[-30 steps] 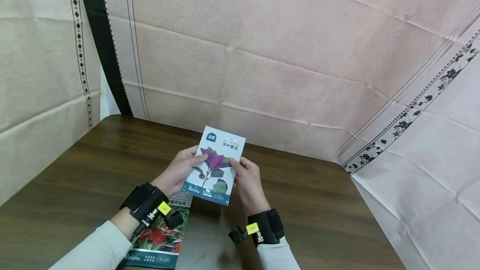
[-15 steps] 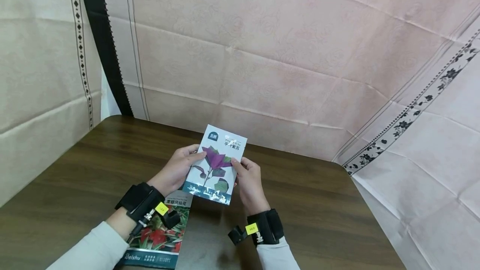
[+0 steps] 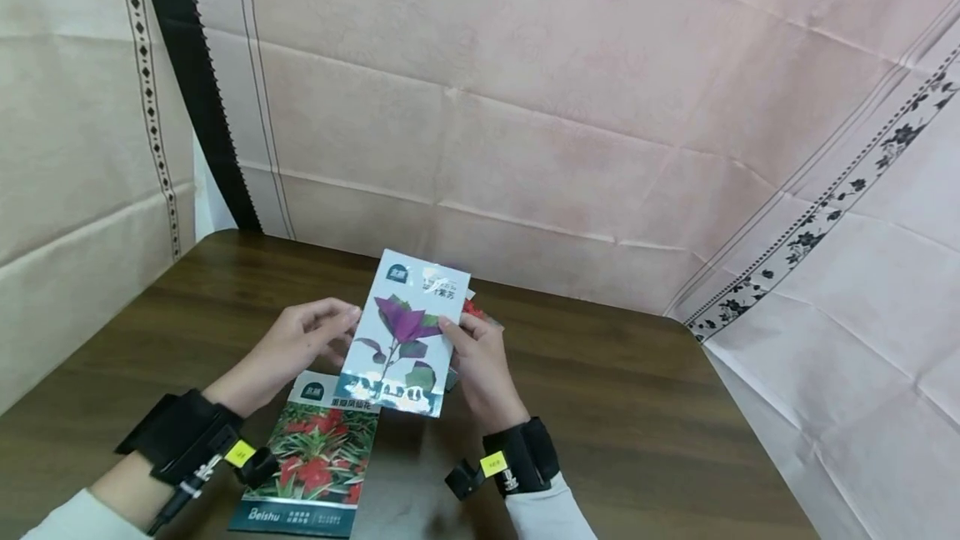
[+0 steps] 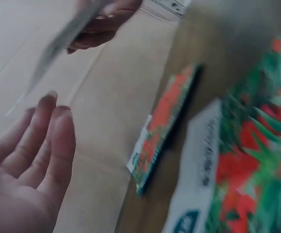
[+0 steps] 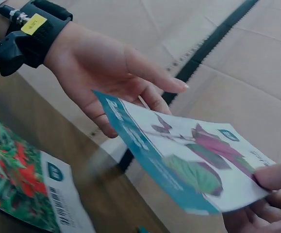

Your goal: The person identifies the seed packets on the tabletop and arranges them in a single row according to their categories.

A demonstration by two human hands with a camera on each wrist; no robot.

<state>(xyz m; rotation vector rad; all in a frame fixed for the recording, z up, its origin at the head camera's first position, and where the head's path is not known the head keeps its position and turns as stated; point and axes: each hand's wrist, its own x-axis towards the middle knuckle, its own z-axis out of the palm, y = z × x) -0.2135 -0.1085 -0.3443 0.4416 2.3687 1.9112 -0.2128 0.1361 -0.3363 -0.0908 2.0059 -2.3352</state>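
A white seed packet (image 3: 405, 340) with a purple-leafed plant and a teal bottom band is held tilted above the table. My right hand (image 3: 491, 373) pinches its right edge, thumb on the printed face. To the packet's left is my left hand (image 3: 281, 352), its fingers loosely bent and holding nothing; in the right wrist view that left hand (image 5: 108, 73) lies behind the packet, thumb extended. A larger packet with red flowers (image 3: 318, 457) lies on the table below, its top corner covered by the held packet. Another red-flowered packet (image 4: 164, 128) lies farther back, mostly hidden in the head view.
The brown wooden table (image 3: 637, 423) has rounded back corners. Pale patterned cloth (image 3: 525, 148) hangs behind it and at both sides. A dark strip (image 3: 198, 82) runs down the cloth at back left. Each wrist wears a black strap with a camera.
My left hand has let go of the purple-plant packet and moved left. The packet, now in my right hand alone, has shifted slightly left, and more of both red-flowered packets shows.
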